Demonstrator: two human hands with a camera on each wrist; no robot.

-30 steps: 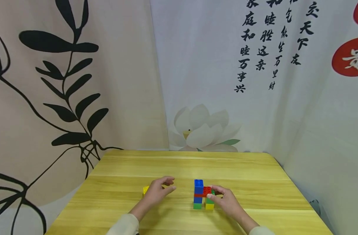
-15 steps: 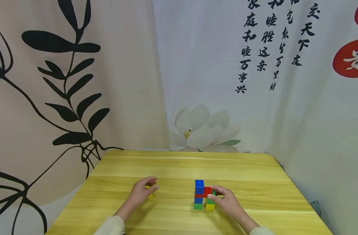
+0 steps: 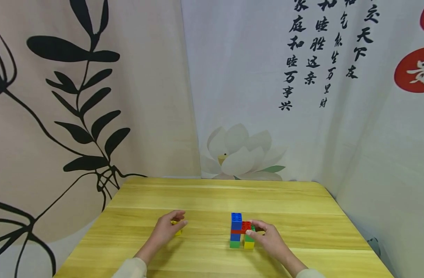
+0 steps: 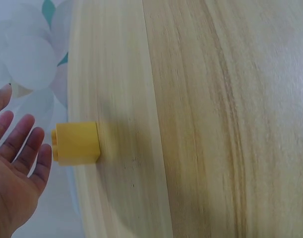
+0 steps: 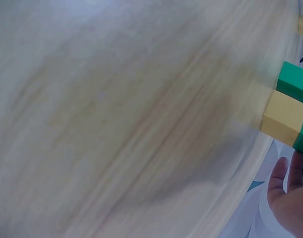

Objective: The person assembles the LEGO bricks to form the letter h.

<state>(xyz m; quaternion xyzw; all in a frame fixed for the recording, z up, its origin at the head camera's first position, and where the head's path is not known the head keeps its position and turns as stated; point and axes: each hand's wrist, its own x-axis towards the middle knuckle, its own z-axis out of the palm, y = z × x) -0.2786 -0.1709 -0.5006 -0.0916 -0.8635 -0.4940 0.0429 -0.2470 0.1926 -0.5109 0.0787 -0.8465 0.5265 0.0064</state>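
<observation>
A built structure of toy building blocks stands on the table in the head view, with a blue block topping its left column and a red block bridging to the right column. My right hand pinches the structure at its upper right, thumb by the red block's end and forefinger behind. The right wrist view shows the structure's yellow bottom block and green block. Off to the left, my left hand hovers with loosely bent fingers around a yellow block; in the left wrist view the fingers are apart from it.
The wooden table runs back to a curtain printed with plants, a lotus and writing. Between the lone yellow block and the structure lies bare tabletop.
My left hand has moved left, from the table's middle back to the yellow block, then held nearly still. My right hand stays at the structure. The view has shifted slightly.
</observation>
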